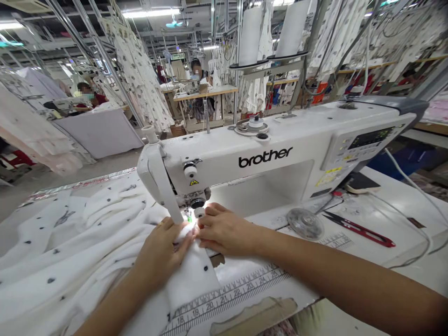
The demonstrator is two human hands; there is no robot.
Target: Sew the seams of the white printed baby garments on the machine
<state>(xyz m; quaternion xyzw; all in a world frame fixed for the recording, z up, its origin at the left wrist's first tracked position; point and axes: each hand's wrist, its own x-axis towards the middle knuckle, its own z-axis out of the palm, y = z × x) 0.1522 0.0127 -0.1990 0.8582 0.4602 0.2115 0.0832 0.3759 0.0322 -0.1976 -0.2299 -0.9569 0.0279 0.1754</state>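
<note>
White fabric with small dark prints (70, 252) lies heaped on the left of the sewing table and runs under the needle of a white Brother sewing machine (266, 154). My left hand (163, 252) rests on the fabric just left of the presser foot, fingers closed on a fold of cloth. My right hand (224, 231) lies flat on the fabric right of the needle, fingers pressed together at the foot. The fingertips of both hands meet under the machine's lamp.
A printed ruler strip (227, 294) runs along the table front. Red thread snips (360, 229) and a round metal disc (305, 223) lie to the right. White cables (416, 186) trail at the right. Hanging garments and other workers at tables fill the background.
</note>
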